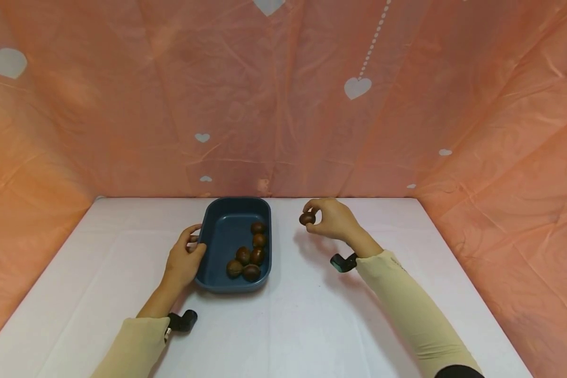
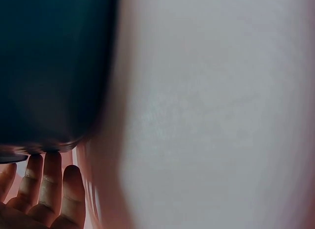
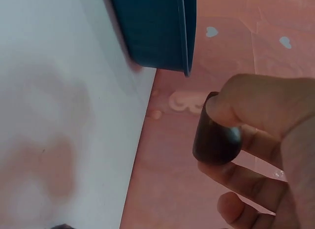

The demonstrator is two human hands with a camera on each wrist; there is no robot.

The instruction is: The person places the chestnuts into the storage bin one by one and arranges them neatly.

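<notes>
A dark blue rectangular container (image 1: 221,283) stands on the white table, left of the middle in the head view. Several glossy brown chestnuts (image 1: 259,240) lie in its right and near part. My left hand (image 1: 181,262) grips the container's left side, thumb at the rim and fingers against the outer wall; the left wrist view shows those fingertips (image 2: 51,162) touching it. To the right of the container, my right hand (image 1: 333,219) holds one chestnut (image 1: 307,218) above the table, pinched between thumb and fingers. In the right wrist view this chestnut (image 3: 216,138) looks dark, with one flattish side.
The white-covered table (image 1: 307,325) extends around the container and toward the front. An orange-pink sheet with pale hearts (image 1: 283,105) hangs behind the table and along both sides. Dark wrist cameras (image 1: 183,321) are strapped to both forearms.
</notes>
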